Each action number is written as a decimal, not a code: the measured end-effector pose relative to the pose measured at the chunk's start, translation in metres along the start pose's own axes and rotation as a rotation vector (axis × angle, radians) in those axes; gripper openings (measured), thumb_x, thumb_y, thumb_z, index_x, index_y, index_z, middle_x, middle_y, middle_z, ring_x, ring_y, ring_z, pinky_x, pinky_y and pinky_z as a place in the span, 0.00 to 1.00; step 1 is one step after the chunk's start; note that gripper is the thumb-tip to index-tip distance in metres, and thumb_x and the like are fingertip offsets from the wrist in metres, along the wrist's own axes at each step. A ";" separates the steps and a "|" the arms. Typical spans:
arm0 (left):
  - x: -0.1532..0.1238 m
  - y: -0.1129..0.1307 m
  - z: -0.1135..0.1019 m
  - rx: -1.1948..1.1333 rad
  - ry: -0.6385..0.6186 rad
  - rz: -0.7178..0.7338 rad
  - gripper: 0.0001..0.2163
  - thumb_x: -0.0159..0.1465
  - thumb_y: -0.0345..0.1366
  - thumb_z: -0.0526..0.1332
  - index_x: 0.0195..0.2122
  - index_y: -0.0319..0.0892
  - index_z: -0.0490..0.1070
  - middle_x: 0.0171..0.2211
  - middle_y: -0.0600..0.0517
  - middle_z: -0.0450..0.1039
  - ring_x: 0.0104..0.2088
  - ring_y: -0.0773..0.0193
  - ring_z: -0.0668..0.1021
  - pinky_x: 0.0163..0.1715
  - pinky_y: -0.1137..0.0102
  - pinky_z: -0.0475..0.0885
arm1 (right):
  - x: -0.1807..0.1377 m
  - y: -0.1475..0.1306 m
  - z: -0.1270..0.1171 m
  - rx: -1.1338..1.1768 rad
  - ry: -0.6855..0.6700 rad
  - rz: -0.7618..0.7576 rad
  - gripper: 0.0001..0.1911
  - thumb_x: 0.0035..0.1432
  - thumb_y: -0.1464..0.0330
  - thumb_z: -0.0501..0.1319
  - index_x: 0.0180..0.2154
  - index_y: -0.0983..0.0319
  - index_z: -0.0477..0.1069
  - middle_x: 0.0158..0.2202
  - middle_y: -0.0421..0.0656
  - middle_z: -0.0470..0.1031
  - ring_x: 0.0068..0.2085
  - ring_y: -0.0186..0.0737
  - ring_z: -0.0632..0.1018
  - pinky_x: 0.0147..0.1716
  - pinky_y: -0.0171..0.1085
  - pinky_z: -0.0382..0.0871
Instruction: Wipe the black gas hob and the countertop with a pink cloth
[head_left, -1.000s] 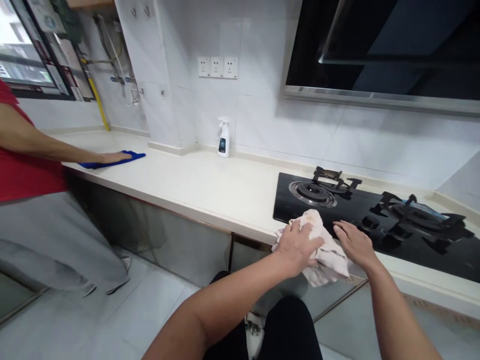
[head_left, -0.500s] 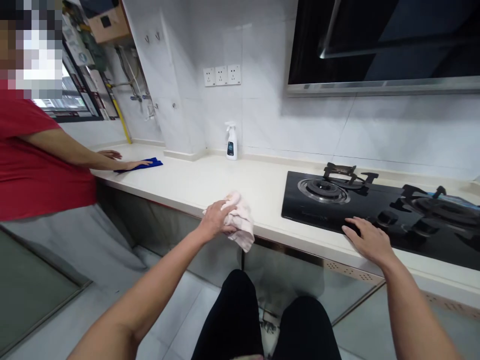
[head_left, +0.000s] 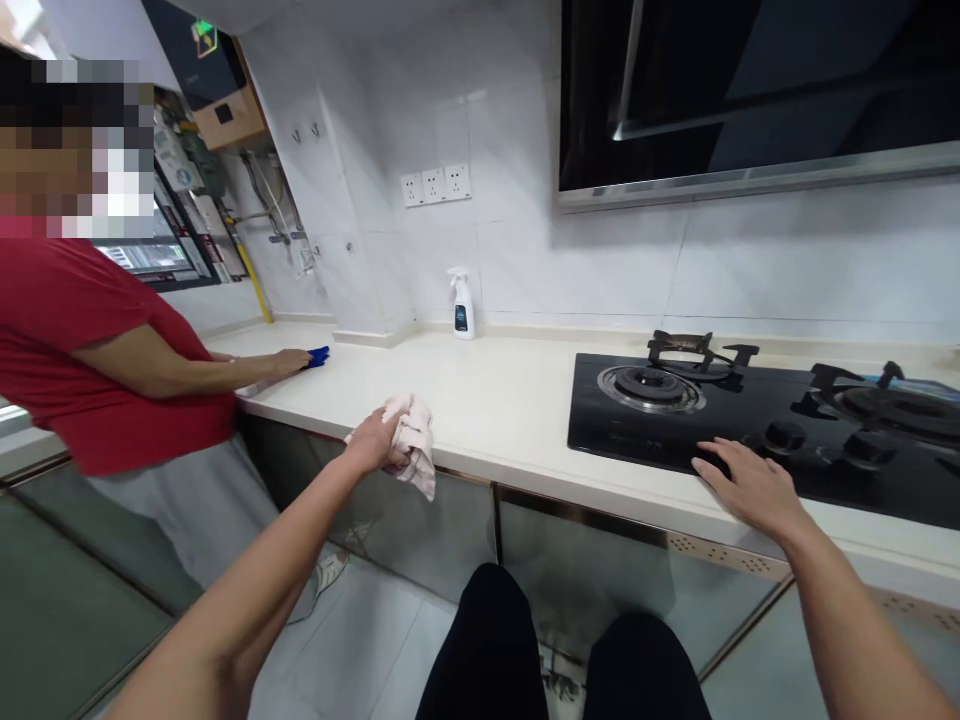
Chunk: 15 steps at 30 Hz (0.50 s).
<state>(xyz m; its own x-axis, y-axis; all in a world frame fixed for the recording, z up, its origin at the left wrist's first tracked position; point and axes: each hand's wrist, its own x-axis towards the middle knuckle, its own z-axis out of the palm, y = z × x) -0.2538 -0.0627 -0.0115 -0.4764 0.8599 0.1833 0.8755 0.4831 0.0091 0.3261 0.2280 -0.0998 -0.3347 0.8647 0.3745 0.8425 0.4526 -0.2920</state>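
Observation:
My left hand (head_left: 375, 440) grips a crumpled pale pink cloth (head_left: 411, 440) at the front edge of the cream countertop (head_left: 495, 385). Part of the cloth hangs over that edge. Over to the right, my right hand (head_left: 754, 485) lies with fingers spread on the front border of the black gas stove (head_left: 626, 430), left of its knobs (head_left: 785, 436). Nothing is held in it. A white spray bottle (head_left: 463, 305) stands upright against the back wall, beyond the cloth.
At the left, a person in a red shirt (head_left: 112, 350) leans over the counter with one hand on a blue cloth (head_left: 318, 357). A dark range hood (head_left: 757, 100) overhangs the stove. Wall sockets (head_left: 435, 185) sit above the bottle. Cabinet doors (head_left: 585, 560) face my knees.
My left hand has slid left along the counter edge with the pink cloth. The other person's hand and the blue cloth have shifted too. My right hand stays on the stove's edge.

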 end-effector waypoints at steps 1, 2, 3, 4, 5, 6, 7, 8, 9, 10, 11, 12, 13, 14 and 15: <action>-0.003 0.008 0.001 0.009 0.004 -0.004 0.49 0.48 0.43 0.77 0.71 0.47 0.60 0.72 0.35 0.57 0.69 0.35 0.66 0.66 0.53 0.61 | 0.000 0.001 0.001 0.001 0.002 0.001 0.32 0.66 0.47 0.46 0.58 0.56 0.74 0.68 0.49 0.68 0.71 0.56 0.64 0.70 0.65 0.52; -0.007 0.019 0.002 0.015 0.009 0.005 0.49 0.48 0.44 0.77 0.71 0.47 0.60 0.71 0.35 0.58 0.69 0.35 0.65 0.67 0.52 0.60 | 0.000 0.002 0.002 0.003 0.004 0.004 0.32 0.66 0.47 0.46 0.58 0.56 0.74 0.68 0.49 0.68 0.71 0.56 0.64 0.70 0.65 0.52; -0.011 0.031 0.003 0.017 0.019 0.030 0.48 0.48 0.46 0.78 0.70 0.47 0.61 0.71 0.35 0.58 0.69 0.35 0.64 0.67 0.52 0.59 | 0.001 0.003 0.003 0.005 0.006 0.008 0.32 0.66 0.47 0.47 0.58 0.55 0.74 0.68 0.49 0.69 0.71 0.56 0.64 0.69 0.65 0.52; -0.016 0.046 0.005 0.015 0.036 0.067 0.48 0.48 0.47 0.78 0.70 0.48 0.63 0.70 0.35 0.59 0.70 0.35 0.64 0.67 0.51 0.59 | 0.001 0.004 0.004 0.008 0.009 0.012 0.32 0.65 0.47 0.47 0.58 0.55 0.74 0.68 0.48 0.69 0.71 0.56 0.64 0.69 0.65 0.53; -0.021 0.063 0.007 0.007 0.054 0.118 0.47 0.48 0.48 0.79 0.69 0.49 0.64 0.70 0.36 0.60 0.70 0.36 0.64 0.67 0.50 0.60 | 0.001 0.005 0.004 0.010 0.012 0.013 0.32 0.65 0.46 0.47 0.57 0.55 0.74 0.67 0.48 0.69 0.71 0.57 0.65 0.69 0.65 0.53; -0.026 0.083 0.011 -0.010 0.089 0.174 0.45 0.49 0.49 0.78 0.68 0.50 0.66 0.69 0.37 0.61 0.69 0.36 0.65 0.66 0.50 0.61 | 0.002 0.005 0.005 0.013 0.016 0.013 0.32 0.65 0.46 0.47 0.57 0.54 0.74 0.67 0.49 0.70 0.70 0.57 0.65 0.69 0.66 0.53; -0.031 0.104 0.014 -0.029 0.126 0.221 0.44 0.50 0.49 0.78 0.67 0.50 0.67 0.68 0.37 0.62 0.68 0.36 0.66 0.65 0.48 0.62 | 0.002 0.006 0.005 0.015 0.018 0.013 0.32 0.64 0.46 0.47 0.57 0.55 0.74 0.67 0.49 0.70 0.70 0.57 0.65 0.69 0.66 0.53; -0.036 0.128 0.019 -0.050 0.154 0.264 0.43 0.49 0.48 0.79 0.66 0.51 0.68 0.68 0.38 0.63 0.67 0.36 0.67 0.64 0.48 0.63 | 0.002 0.006 0.005 0.018 0.019 0.016 0.33 0.63 0.46 0.47 0.57 0.55 0.74 0.67 0.49 0.70 0.70 0.58 0.65 0.69 0.67 0.53; -0.042 0.152 0.024 -0.075 0.184 0.299 0.42 0.49 0.49 0.79 0.65 0.51 0.69 0.67 0.38 0.63 0.66 0.37 0.68 0.63 0.47 0.64 | 0.002 0.007 0.005 0.019 0.015 0.019 0.33 0.63 0.45 0.47 0.57 0.55 0.74 0.67 0.49 0.70 0.70 0.58 0.65 0.69 0.67 0.53; -0.047 0.177 0.030 -0.101 0.222 0.333 0.42 0.49 0.50 0.79 0.65 0.52 0.70 0.67 0.38 0.63 0.65 0.37 0.69 0.62 0.46 0.65 | 0.002 0.007 0.005 0.019 0.006 0.024 0.33 0.62 0.45 0.47 0.57 0.55 0.74 0.67 0.50 0.69 0.71 0.58 0.65 0.69 0.66 0.52; -0.053 0.202 0.036 -0.124 0.259 0.371 0.41 0.50 0.52 0.79 0.65 0.52 0.70 0.66 0.38 0.64 0.63 0.38 0.69 0.60 0.46 0.66 | 0.002 0.007 0.004 0.019 -0.007 0.030 0.34 0.62 0.45 0.46 0.57 0.54 0.73 0.68 0.50 0.69 0.71 0.58 0.64 0.69 0.66 0.52; -0.058 0.226 0.042 -0.147 0.299 0.401 0.40 0.50 0.53 0.78 0.64 0.53 0.71 0.66 0.38 0.63 0.63 0.38 0.69 0.59 0.46 0.67 | 0.003 0.008 0.004 0.017 -0.020 0.033 0.34 0.62 0.45 0.46 0.57 0.54 0.73 0.68 0.50 0.68 0.71 0.58 0.64 0.69 0.65 0.51; -0.063 0.248 0.048 -0.169 0.329 0.440 0.39 0.51 0.55 0.77 0.64 0.54 0.71 0.66 0.38 0.63 0.62 0.38 0.69 0.58 0.47 0.67 | 0.003 0.008 0.004 0.015 -0.031 0.034 0.34 0.62 0.45 0.45 0.58 0.54 0.73 0.69 0.51 0.68 0.72 0.58 0.63 0.69 0.64 0.51; -0.067 0.267 0.053 -0.189 0.354 0.470 0.39 0.51 0.57 0.76 0.63 0.54 0.72 0.66 0.38 0.63 0.61 0.39 0.70 0.57 0.47 0.68 | 0.002 0.009 0.004 0.011 -0.033 0.034 0.34 0.62 0.45 0.45 0.58 0.54 0.73 0.69 0.51 0.67 0.72 0.58 0.63 0.69 0.63 0.51; -0.070 0.283 0.057 -0.204 0.376 0.466 0.39 0.51 0.60 0.75 0.63 0.55 0.72 0.66 0.38 0.63 0.59 0.39 0.71 0.56 0.47 0.68 | 0.002 0.010 0.004 0.008 -0.030 0.033 0.34 0.62 0.45 0.44 0.58 0.54 0.73 0.69 0.52 0.67 0.72 0.59 0.63 0.69 0.63 0.51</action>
<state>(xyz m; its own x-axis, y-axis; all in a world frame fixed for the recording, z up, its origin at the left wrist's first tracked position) 0.0227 0.0230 -0.0780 -0.0130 0.8381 0.5454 0.9997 -0.0011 0.0256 0.3321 0.2357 -0.1059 -0.3197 0.8853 0.3378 0.8499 0.4256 -0.3108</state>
